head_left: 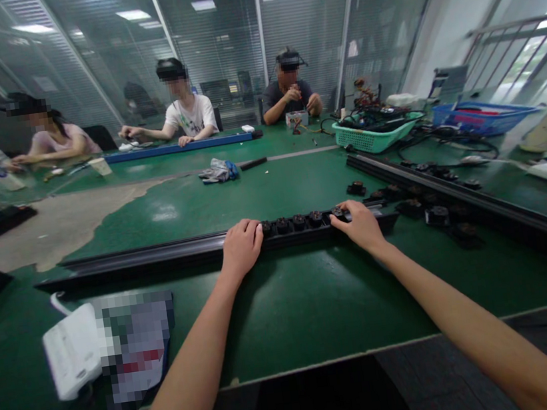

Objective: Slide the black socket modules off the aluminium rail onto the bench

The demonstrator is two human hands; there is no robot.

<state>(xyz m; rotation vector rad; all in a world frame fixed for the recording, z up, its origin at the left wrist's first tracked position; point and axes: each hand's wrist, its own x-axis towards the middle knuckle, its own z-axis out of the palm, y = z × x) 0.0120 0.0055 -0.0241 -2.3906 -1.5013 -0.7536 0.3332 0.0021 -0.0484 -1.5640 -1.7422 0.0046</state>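
Observation:
A long black channel-shaped rail [159, 257] lies crosswise on the green table in front of me. Several small black modules with round tops, one of them this module [298, 222], sit in a row in its right half. My left hand [242, 253] is curled over the rail at the left end of the row, its fingertips against the leftmost module [266, 227]. At the right end, my right hand [361, 226] has thumb and fingers closed around another black module [337, 212] at the rail. The far fingers of both hands are partly hidden.
Loose black modules [437, 215] lie right of the rail, beside a second long rail [453, 188]. A green basket [370, 138] and blue basket [488, 117] stand behind. A white device [74, 352] lies front left. Gloves [218, 170] and several people [189, 112] are across the table.

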